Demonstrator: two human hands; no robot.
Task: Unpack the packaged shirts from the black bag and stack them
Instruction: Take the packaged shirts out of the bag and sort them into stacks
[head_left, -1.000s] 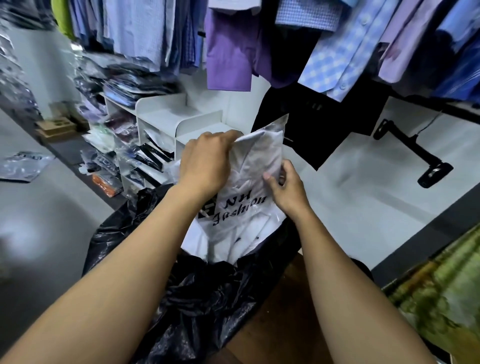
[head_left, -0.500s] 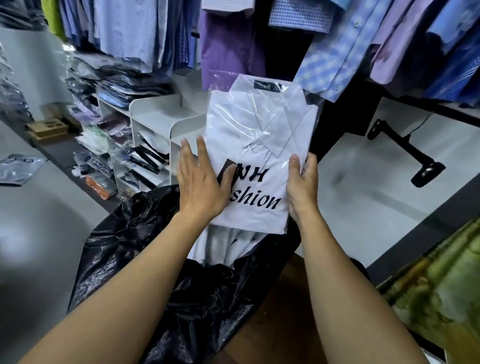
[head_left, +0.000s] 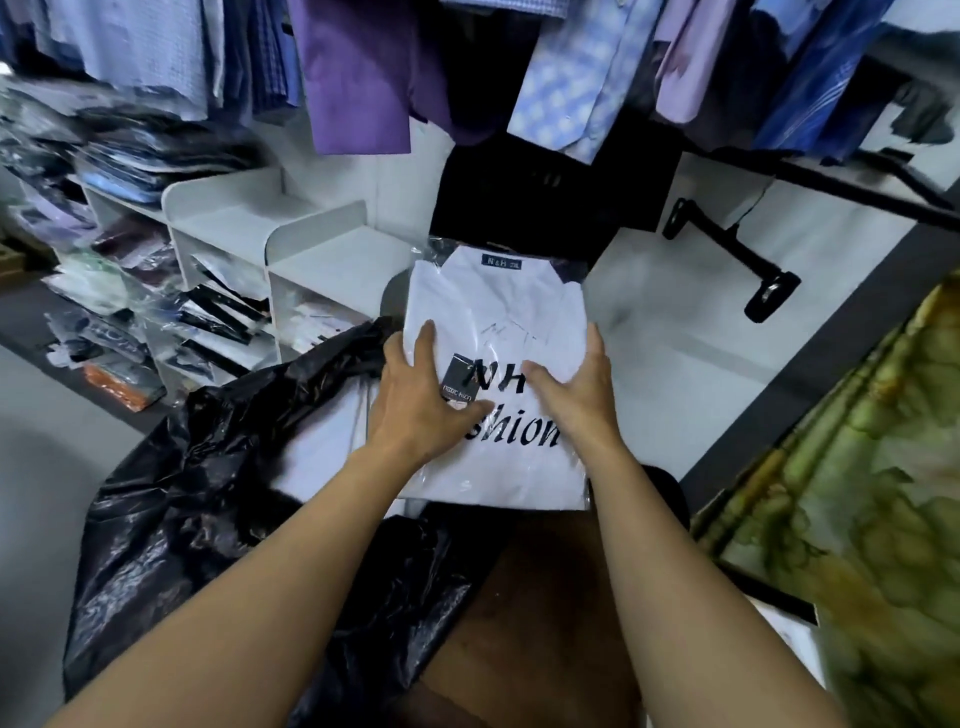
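On shirt (head_left: 498, 301) — left hand (head_left: 415, 400), right hand (head_left: 576, 395)

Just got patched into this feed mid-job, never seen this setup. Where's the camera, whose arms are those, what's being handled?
No machine here: a person works bare-handed, and the one camera sits on their head, looking forward and down. The forearms entering from the bottom are theirs. The left hand and right hand both lie flat, fingers straight, on a packaged white shirt in clear wrap with black lettering. Left of it is the crumpled black bag, with more white packaging showing in its mouth. Behind stand white shelves holding other packed shirts; hanging shirts fill the top. What the packet rests on is hidden.
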